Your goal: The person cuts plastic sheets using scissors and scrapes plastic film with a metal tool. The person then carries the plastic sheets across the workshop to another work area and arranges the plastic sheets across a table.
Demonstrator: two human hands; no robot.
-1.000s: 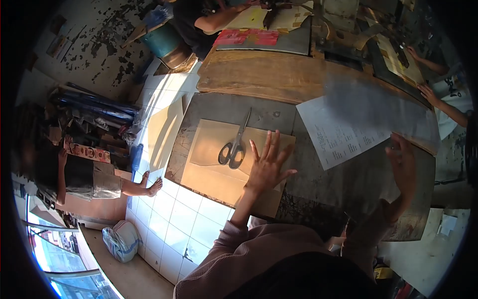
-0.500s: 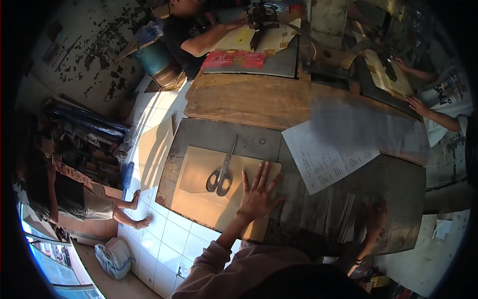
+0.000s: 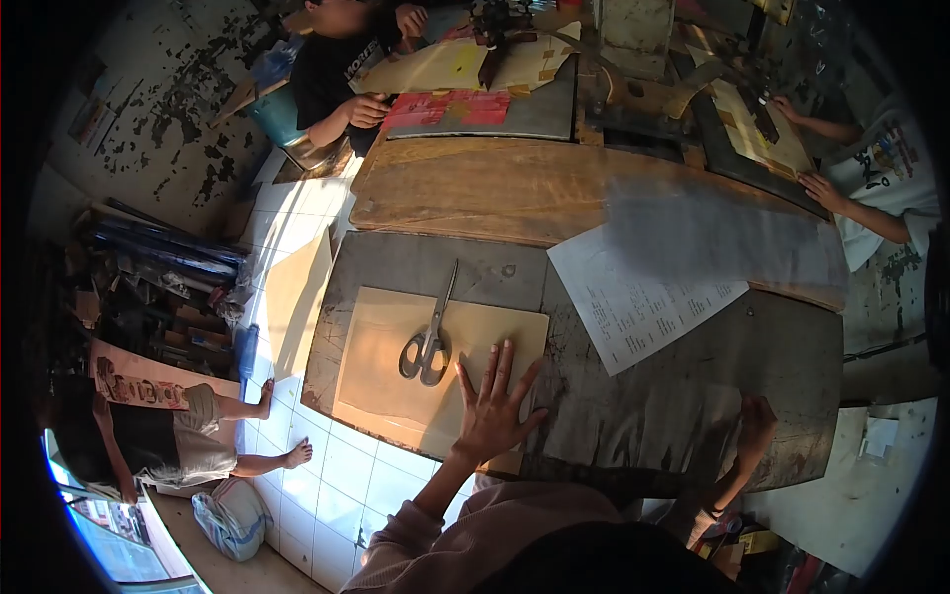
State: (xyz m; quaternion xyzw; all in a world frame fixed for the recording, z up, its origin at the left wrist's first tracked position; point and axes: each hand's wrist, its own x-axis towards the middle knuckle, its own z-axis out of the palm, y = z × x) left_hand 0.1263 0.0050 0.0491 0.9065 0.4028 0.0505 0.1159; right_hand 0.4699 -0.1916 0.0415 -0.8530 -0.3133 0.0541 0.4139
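My left hand (image 3: 492,411) lies flat with fingers spread, on the lower right part of a tan cardboard sheet (image 3: 381,346). Black-handled scissors (image 3: 427,342) rest on that cardboard, just left of the fingertips, blades pointing away from me. Across the dark tabletop (image 3: 594,346) between my hands stretches a thin, see-through plastic sheet (image 3: 653,426) with wrinkles and glare. At the table's right side, my right hand (image 3: 757,431) is closed on the sheet's right edge. Where the sheet ends near my left hand is hard to make out.
A printed paper (image 3: 633,302) lies beyond the plastic, partly under a grey translucent sheet (image 3: 712,238). A wooden board (image 3: 475,188) borders the table's far side. Two people work at presses at the back, one left (image 3: 341,84), one right (image 3: 881,178). Another person (image 3: 148,426) is at far left.
My right hand has moved slightly up, and the plastic between my hands looks flatter and more spread. My left hand stays on the cardboard. The back-left person's arm has drawn back; the view shifted slightly.
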